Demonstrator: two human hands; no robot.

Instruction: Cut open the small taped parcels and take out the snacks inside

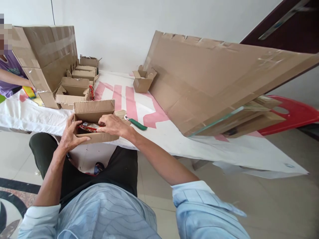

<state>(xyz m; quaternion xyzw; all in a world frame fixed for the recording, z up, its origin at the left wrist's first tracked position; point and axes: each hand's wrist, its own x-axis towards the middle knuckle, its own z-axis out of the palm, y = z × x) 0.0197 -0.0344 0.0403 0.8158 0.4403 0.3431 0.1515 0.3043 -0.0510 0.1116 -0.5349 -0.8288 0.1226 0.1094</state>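
Observation:
A small open cardboard box (94, 112) rests at the near edge of the table, just above my knees. My left hand (70, 134) wraps around its left front corner, fingers curled against the side. My right hand (113, 125) lies over the box opening, fingers pressing down on a red and white packet (87, 126) that sits inside. The back flap of the box stands upright.
A green-handled tool (136, 123) lies right of the box on the white and pink table cover (159, 132). Several small open boxes (72, 92) and a big taped carton (50, 56) stand at left. A large flat cardboard sheet (214, 79) leans at right over a red stool (294, 114). Another person's arm (12, 78) shows at far left.

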